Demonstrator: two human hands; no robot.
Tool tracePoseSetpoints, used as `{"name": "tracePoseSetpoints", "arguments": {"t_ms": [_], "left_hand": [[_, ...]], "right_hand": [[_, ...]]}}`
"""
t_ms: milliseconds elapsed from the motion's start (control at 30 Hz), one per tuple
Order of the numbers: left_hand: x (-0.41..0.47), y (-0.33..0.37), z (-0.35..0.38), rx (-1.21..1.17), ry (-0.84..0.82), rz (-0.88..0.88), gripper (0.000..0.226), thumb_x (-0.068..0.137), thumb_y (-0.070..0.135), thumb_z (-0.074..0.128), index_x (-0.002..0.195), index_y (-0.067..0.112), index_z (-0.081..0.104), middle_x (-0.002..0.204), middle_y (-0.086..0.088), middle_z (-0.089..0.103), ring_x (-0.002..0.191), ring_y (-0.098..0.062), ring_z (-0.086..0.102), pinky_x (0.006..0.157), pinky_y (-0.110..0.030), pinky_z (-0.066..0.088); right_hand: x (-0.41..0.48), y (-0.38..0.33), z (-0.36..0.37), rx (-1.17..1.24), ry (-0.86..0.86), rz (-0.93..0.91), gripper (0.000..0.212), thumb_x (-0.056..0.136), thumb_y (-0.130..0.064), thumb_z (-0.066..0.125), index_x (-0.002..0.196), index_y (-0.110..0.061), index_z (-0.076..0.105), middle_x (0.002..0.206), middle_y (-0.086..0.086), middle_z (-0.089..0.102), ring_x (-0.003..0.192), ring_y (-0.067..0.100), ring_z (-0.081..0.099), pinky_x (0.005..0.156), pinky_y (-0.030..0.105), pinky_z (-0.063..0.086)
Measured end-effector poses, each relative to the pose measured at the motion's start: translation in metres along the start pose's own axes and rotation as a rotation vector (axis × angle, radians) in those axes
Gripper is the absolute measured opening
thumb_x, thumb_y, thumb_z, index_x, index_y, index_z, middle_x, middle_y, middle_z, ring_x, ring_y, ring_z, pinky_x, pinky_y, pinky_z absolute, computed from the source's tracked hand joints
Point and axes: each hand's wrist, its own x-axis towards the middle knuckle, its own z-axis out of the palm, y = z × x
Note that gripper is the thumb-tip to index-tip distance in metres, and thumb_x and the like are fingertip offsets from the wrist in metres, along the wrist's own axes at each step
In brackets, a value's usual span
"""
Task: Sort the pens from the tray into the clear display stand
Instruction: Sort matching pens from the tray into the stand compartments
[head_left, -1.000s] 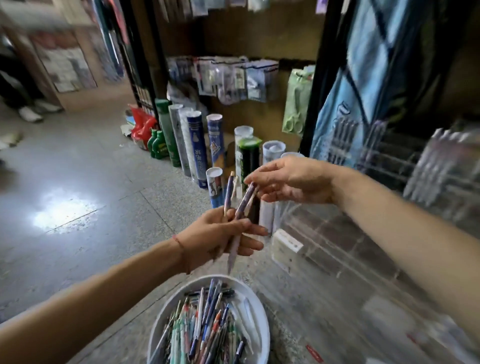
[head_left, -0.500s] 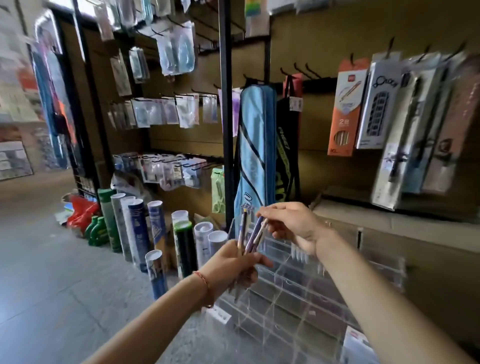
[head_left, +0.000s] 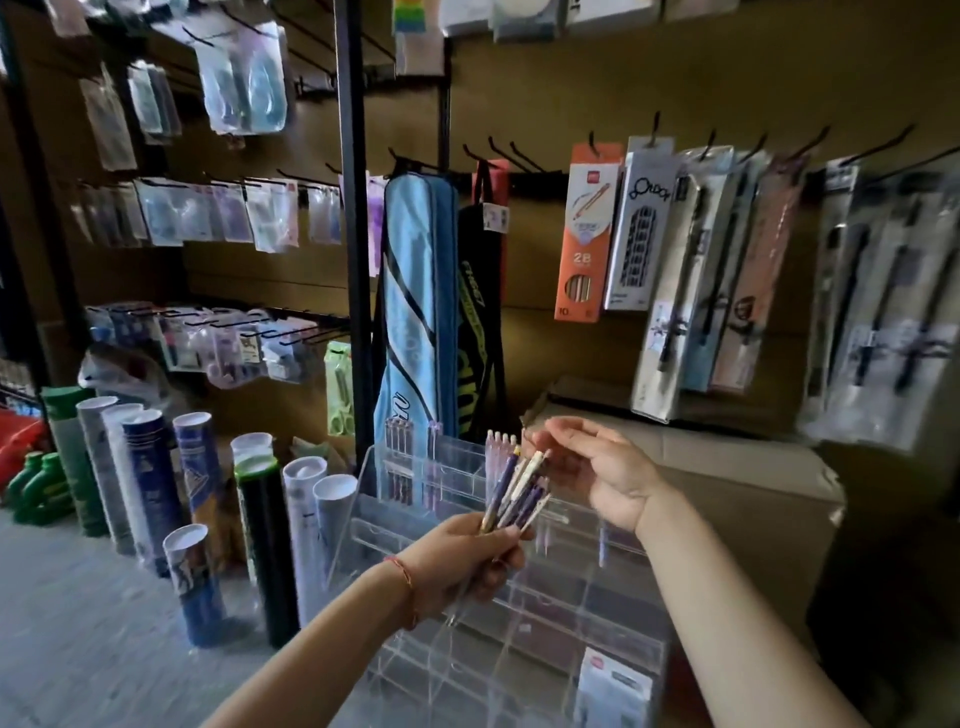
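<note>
Purple-white pens gripped fanned in left hand for picking | right hand relaxed, fingers uncurled at their tops | clear display stand just beyond

Light: dim, brownish. Brightest on floor left of the gripped pens. Blur: hanging packs right of grip smeared. Faint glare on clear stand beneath grip. Edges bowed.

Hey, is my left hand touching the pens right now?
Touching. The head view shows the left hand with its fingers curled round the lower ends of the pens, which fan upward out of its grip.
</note>
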Motion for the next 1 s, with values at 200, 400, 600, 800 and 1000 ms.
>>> {"name": "tracePoseSetpoints", "arguments": {"t_ms": [200, 400, 600, 800, 1000], "left_hand": [[0.014, -0.01, 0.016, -0.046, 0.012, 0.018, 0.016, 0.098, 0.011, 0.04, 0.095, 0.012, 0.056, 0.053, 0.008, 0.056, 0.04, -0.003, 0.039, 0.04, -0.014, 0.033], [0.023, -0.018, 0.018, 0.017, 0.089, 0.033, 0.015, 0.097, 0.012, 0.043, 0.095, 0.013, 0.057, 0.055, 0.007, 0.057, 0.041, -0.003, 0.042, 0.043, -0.015, 0.035], [0.03, -0.029, 0.026, 0.069, 0.159, 0.038, 0.014, 0.097, 0.01, 0.042, 0.091, 0.012, 0.055, 0.054, 0.005, 0.056, 0.037, -0.004, 0.039, 0.038, -0.016, 0.033], [0.031, -0.036, 0.029, 0.19, 0.166, 0.048, 0.015, 0.098, 0.013, 0.041, 0.088, 0.017, 0.052, 0.058, 0.004, 0.055, 0.036, -0.002, 0.038, 0.039, -0.015, 0.031], [0.028, -0.037, 0.015, 0.224, 0.18, 0.002, 0.016, 0.097, 0.013, 0.042, 0.087, 0.015, 0.054, 0.061, 0.003, 0.053, 0.035, -0.001, 0.039, 0.038, -0.013, 0.033]], "right_hand": [[-0.001, 0.01, -0.017, -0.235, 0.023, 0.086, 0.013, 0.092, -0.014, 0.054, 0.09, -0.003, 0.061, 0.07, 0.006, 0.061, 0.051, 0.01, 0.061, 0.049, 0.021, 0.053], [-0.003, 0.016, -0.019, -0.342, 0.051, 0.077, 0.004, 0.087, 0.0, 0.058, 0.085, -0.003, 0.06, 0.073, 0.012, 0.064, 0.059, 0.017, 0.065, 0.054, 0.027, 0.057], [-0.004, 0.021, -0.028, -0.419, 0.042, 0.139, 0.012, 0.086, -0.011, 0.063, 0.097, -0.004, 0.062, 0.079, 0.01, 0.066, 0.067, 0.018, 0.065, 0.067, 0.033, 0.057], [-0.001, 0.036, -0.026, -0.566, 0.12, 0.116, 0.011, 0.088, -0.014, 0.062, 0.095, -0.005, 0.062, 0.081, 0.009, 0.066, 0.071, 0.019, 0.063, 0.064, 0.027, 0.055], [0.005, 0.03, -0.025, -0.286, 0.271, -0.015, 0.004, 0.091, -0.008, 0.055, 0.09, -0.006, 0.058, 0.076, 0.008, 0.062, 0.061, 0.016, 0.06, 0.05, 0.021, 0.052]]}}
